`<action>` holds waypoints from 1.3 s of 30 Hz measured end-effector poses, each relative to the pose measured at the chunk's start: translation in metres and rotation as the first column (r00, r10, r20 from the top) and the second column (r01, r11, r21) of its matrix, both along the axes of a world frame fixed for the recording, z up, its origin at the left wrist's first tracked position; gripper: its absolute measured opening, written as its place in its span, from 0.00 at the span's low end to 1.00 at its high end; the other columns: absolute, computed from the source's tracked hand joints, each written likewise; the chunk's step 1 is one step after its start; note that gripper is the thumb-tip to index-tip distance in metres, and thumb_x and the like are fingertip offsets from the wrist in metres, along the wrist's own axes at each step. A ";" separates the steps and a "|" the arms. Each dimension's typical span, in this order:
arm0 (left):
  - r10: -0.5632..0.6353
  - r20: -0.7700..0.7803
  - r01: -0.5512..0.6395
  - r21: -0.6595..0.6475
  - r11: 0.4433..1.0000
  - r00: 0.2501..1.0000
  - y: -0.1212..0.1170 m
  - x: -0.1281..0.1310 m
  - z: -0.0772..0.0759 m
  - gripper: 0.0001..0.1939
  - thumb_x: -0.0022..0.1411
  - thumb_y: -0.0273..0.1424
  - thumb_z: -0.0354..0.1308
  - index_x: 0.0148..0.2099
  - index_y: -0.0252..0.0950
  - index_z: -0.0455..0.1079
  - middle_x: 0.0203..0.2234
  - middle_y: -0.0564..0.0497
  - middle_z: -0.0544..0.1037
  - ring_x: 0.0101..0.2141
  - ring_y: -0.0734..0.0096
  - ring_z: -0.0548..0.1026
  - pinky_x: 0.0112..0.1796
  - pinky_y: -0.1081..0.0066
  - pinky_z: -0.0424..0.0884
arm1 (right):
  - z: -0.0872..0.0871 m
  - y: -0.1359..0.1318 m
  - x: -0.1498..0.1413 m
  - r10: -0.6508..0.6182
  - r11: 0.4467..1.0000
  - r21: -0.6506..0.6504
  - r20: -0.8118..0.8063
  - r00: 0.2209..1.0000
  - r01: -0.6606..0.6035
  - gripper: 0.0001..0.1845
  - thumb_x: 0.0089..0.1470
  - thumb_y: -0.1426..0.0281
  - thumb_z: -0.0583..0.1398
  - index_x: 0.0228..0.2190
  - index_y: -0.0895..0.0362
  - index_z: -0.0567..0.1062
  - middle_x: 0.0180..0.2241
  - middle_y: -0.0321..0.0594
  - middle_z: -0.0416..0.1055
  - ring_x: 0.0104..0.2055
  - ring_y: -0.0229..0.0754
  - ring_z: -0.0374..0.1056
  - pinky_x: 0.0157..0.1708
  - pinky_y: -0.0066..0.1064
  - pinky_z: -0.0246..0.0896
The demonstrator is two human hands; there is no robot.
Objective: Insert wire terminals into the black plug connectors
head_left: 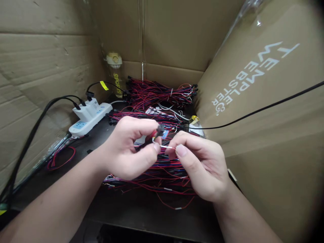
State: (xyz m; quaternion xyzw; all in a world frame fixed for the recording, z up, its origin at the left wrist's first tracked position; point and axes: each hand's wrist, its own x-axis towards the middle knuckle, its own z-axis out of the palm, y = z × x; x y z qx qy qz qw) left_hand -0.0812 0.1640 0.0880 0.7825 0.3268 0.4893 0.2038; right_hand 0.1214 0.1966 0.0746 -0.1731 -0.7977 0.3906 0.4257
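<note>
- Progress on the piece in hand looks partway, as far as one can judge: a thin white length (166, 146) bridges your two hands, and whether either end of it is fixed cannot be told.
- Your left hand (124, 145) is closed in a grip, with a small dark connector (160, 130) at the tip of the forefinger and the thumb pressing just below; bits of red and yellow show there, too blurred to sort out.
- Your right hand (202, 162) pinches the other end of the white length between thumb and forefinger, where a touch of red shows by the thumbnail.
- You hold all of this above the loose wires (152, 189) spread across the dark tabletop (141, 214).
- Farther back, a wire stack (157, 92) lies near the cardboard wall (177, 37) with a white tie around it, so gathering seems done for that lot.
- Between that stack and your hands lies a second lot (141, 116), partly hidden; you cannot tell from here whether it is tied.
- Nearest you, the loose wires look unbundled, so gathering them seems left; some carry white sections, like the stray wire (178, 208) at the front.
- Off to your left, a wire loop (62, 158) lies near the power strip (83, 126), apart from the heaps.
</note>
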 end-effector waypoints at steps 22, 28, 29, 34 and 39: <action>0.029 -0.096 -0.022 0.073 0.997 0.995 -0.003 0.004 0.007 0.07 0.59 0.25 0.59 0.29 0.36 0.66 0.21 0.53 0.68 0.22 0.74 0.64 0.24 0.70 0.60 | 0.000 -0.006 -0.002 -0.065 0.997 0.028 -0.101 0.993 0.069 0.06 0.58 0.78 0.64 0.31 0.56 0.77 0.30 0.37 0.75 0.31 0.39 0.70 0.32 0.33 0.66; -0.004 -0.088 0.005 0.011 1.000 0.996 -0.003 0.004 0.010 0.06 0.59 0.24 0.59 0.30 0.36 0.66 0.21 0.54 0.67 0.21 0.75 0.62 0.23 0.72 0.61 | -0.002 -0.008 -0.003 -0.054 0.999 -0.005 -0.110 0.992 0.054 0.06 0.59 0.77 0.64 0.31 0.56 0.76 0.30 0.36 0.74 0.31 0.37 0.70 0.33 0.32 0.67; -0.005 -0.087 0.006 0.011 1.000 0.996 -0.003 0.004 0.009 0.06 0.59 0.24 0.59 0.30 0.36 0.66 0.21 0.55 0.67 0.21 0.75 0.62 0.23 0.72 0.61 | -0.002 -0.008 -0.003 -0.057 0.998 -0.008 -0.110 0.992 0.057 0.05 0.59 0.77 0.63 0.31 0.56 0.76 0.30 0.37 0.74 0.32 0.37 0.70 0.33 0.32 0.67; 0.015 -0.122 -0.010 0.040 0.999 0.992 -0.002 0.004 0.009 0.06 0.59 0.22 0.58 0.30 0.36 0.67 0.21 0.55 0.67 0.21 0.76 0.62 0.23 0.74 0.61 | -0.003 -0.009 -0.003 -0.083 0.994 0.055 -0.114 0.990 0.089 0.06 0.58 0.78 0.63 0.32 0.56 0.76 0.31 0.37 0.75 0.33 0.39 0.70 0.34 0.33 0.67; 0.043 -0.118 -0.038 0.037 0.999 0.992 -0.001 0.003 0.010 0.07 0.60 0.24 0.58 0.30 0.36 0.66 0.20 0.56 0.65 0.21 0.77 0.60 0.23 0.73 0.60 | -0.004 -0.010 -0.003 -0.091 0.987 0.117 -0.131 0.987 0.106 0.07 0.59 0.78 0.62 0.33 0.55 0.75 0.31 0.37 0.75 0.33 0.40 0.70 0.33 0.34 0.66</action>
